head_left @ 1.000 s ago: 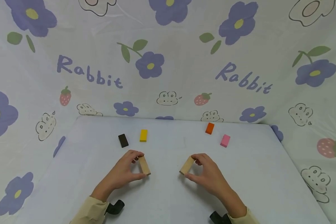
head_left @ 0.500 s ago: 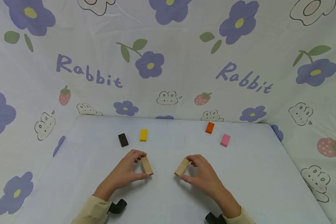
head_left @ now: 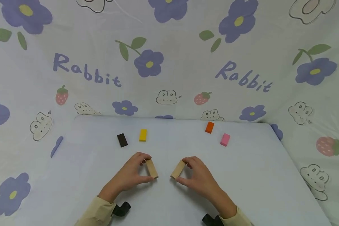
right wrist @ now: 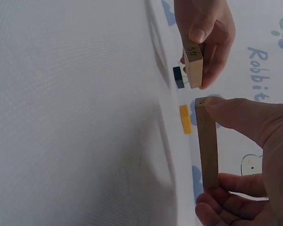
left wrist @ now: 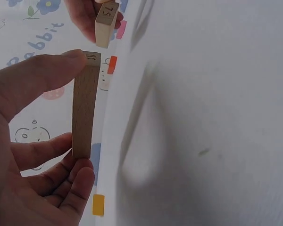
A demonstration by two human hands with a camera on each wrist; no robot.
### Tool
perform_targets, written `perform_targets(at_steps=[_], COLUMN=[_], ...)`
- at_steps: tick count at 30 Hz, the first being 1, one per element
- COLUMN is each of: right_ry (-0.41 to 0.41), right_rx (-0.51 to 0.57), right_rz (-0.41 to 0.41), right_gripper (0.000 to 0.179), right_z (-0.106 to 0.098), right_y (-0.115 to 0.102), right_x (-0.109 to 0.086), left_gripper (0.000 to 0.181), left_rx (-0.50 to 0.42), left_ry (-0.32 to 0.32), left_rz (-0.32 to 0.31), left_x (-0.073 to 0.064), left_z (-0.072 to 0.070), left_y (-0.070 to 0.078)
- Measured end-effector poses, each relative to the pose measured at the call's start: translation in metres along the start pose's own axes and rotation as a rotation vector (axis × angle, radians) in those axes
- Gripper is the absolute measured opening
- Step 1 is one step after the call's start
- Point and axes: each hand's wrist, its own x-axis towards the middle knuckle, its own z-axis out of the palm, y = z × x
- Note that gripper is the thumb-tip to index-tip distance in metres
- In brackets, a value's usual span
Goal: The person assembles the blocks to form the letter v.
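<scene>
My left hand [head_left: 130, 173] pinches a plain wooden block [head_left: 152, 169] lengthwise, thumb on the near end and fingertips on the far end. Mirroring it, my right hand [head_left: 199, 176] grips a second wooden block [head_left: 177, 169] the same way. Both blocks are held above the white table, tilted toward each other at their near ends with a small gap between. In the left wrist view, dark printed marks show on the end of the left block [left wrist: 87, 108], by the thumb. The right wrist view shows similar marks on the end of the right block [right wrist: 208, 146].
Toward the back of the white table [head_left: 169, 207] lie a black block [head_left: 122, 140] and a yellow block [head_left: 142, 135] on the left. An orange block [head_left: 209, 127] and a pink block [head_left: 225, 140] lie on the right. A patterned cloth [head_left: 180, 69] rises behind.
Both hands have moved inward, bringing the two wooden blocks closer together. The coloured blocks stay where they lie; the head view has shifted slightly.
</scene>
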Motion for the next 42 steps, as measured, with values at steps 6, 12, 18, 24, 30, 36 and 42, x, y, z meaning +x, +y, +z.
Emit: perform_targets(at_steps=[6, 12, 18, 24, 30, 36, 42], right_ry=[-0.006, -0.022, -0.018, -0.019, -0.04, -0.047, -0.046], right_rx=[-0.02, -0.014, -0.041, -0.048, -0.053, -0.088, -0.11], right_rz=[-0.012, 0.001, -0.018, -0.029, -0.036, -0.027, -0.015], right_gripper=[0.067, 0.065, 0.066, 0.067, 0.067, 0.069, 0.07], right_z=[0.005, 0.01, 0.015, 0.016, 0.019, 0.021, 0.021], right_y=[-0.001, 0.001, 0.0, -0.001, 0.001, 0.002, 0.0], right_x=[0.002, -0.001, -0.002, -0.003, -0.002, -0.001, -0.001], left_gripper=[0.073, 0.073, 0.072, 0.071, 0.072, 0.072, 0.072], left_rx=[-0.005, 0.006, 0.023, 0.038, 0.056, 0.08, 0.128], left_ry=[-0.011, -0.023, -0.021, -0.028, -0.029, -0.027, -0.028], left_rz=[-0.007, -0.012, -0.003, -0.026, -0.056, -0.044, -0.055], left_x=[0.003, 0.005, 0.005, 0.006, 0.007, 0.009, 0.01], left_z=[0.009, 0.017, 0.023, 0.028, 0.031, 0.034, 0.036], left_y=[0.002, 0.004, 0.006, 0.006, 0.006, 0.008, 0.009])
